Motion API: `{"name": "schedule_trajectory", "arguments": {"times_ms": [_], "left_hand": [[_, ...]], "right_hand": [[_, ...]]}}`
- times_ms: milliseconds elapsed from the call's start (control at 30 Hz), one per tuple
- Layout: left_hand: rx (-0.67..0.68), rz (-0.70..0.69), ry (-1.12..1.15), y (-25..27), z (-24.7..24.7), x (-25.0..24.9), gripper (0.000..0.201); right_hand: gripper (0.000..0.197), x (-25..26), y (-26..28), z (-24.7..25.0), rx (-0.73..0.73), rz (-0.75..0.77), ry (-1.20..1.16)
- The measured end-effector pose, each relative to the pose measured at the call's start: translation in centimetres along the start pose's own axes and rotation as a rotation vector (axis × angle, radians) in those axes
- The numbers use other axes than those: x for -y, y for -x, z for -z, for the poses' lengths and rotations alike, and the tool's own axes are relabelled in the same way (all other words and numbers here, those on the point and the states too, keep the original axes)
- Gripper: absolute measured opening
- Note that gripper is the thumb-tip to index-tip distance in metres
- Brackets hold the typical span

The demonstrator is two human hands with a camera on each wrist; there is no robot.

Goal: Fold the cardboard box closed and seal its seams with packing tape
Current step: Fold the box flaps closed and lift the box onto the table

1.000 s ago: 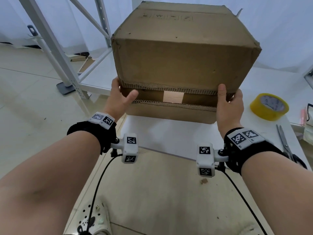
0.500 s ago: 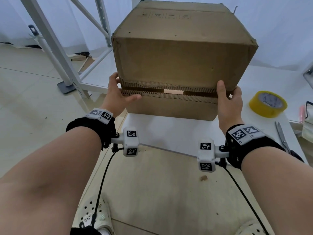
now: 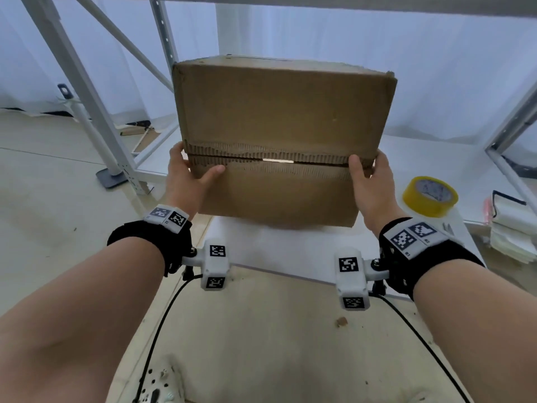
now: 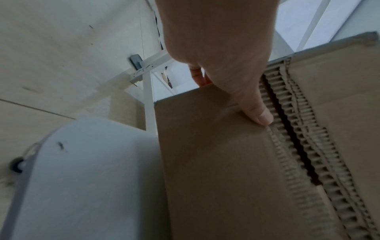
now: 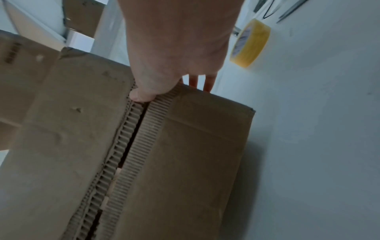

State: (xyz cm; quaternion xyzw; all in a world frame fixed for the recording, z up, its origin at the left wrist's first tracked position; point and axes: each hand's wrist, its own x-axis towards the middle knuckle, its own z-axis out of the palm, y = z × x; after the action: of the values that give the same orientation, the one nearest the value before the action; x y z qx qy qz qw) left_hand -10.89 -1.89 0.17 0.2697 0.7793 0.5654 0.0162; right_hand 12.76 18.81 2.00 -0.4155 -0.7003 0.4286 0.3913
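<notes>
A brown cardboard box [image 3: 282,112] is held tipped above the white table [image 3: 279,251], its flapped face turned toward me. The two flaps meet at a narrow horizontal seam [image 3: 279,160] with ragged corrugated edges. My left hand [image 3: 189,175] grips the box's left edge, thumb [image 4: 257,112] pressed on the lower flap beside the seam [image 4: 287,129], fingers hidden behind the side. My right hand [image 3: 369,181] grips the right edge, thumb [image 5: 141,95] at the seam's [image 5: 131,146] end. A yellow roll of packing tape [image 3: 430,196] [image 5: 249,43] lies on the table to the right.
Grey metal shelving posts [image 3: 87,91] stand at the left and another post [image 3: 511,117] at the right. A stack of papers [image 3: 511,228] sits at the table's right edge. Scissors [image 5: 292,7] lie beyond the tape. Below me is beige floor [image 3: 261,344].
The box has been tipped further so its flapped face turns toward me, and the gap between the two flaps has narrowed to a thin seam. Both hands keep their grip at the sides.
</notes>
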Motion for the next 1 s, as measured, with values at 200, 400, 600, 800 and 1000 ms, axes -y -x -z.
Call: {"name": "schedule_trajectory", "arguments": {"times_ms": [200,400,600,800,1000], "left_hand": [[0.002,-0.215,-0.104,1.6,3.9,-6.6,0.094],[0.037,-0.172,-0.217,4.1,7.5,-13.7,0.080],[0.138,-0.163,-0.379,4.3,12.3,-20.7,0.069],[0.174,-0.136,-0.462,5.0,14.4,-24.1,0.069],[0.190,-0.115,-0.419,6.0,13.0,-23.5,0.064]], "right_hand": [[0.054,5.2,1.5,3.6,-0.095,0.019,0.057],[0.046,12.5,3.3,7.1,-0.056,0.070,0.032],[0.057,18.9,4.8,11.0,-0.078,0.032,0.144],[0.038,22.1,6.5,13.6,-0.028,-0.028,0.074],[0.018,21.0,7.5,14.6,0.171,-0.203,-0.071]]}}
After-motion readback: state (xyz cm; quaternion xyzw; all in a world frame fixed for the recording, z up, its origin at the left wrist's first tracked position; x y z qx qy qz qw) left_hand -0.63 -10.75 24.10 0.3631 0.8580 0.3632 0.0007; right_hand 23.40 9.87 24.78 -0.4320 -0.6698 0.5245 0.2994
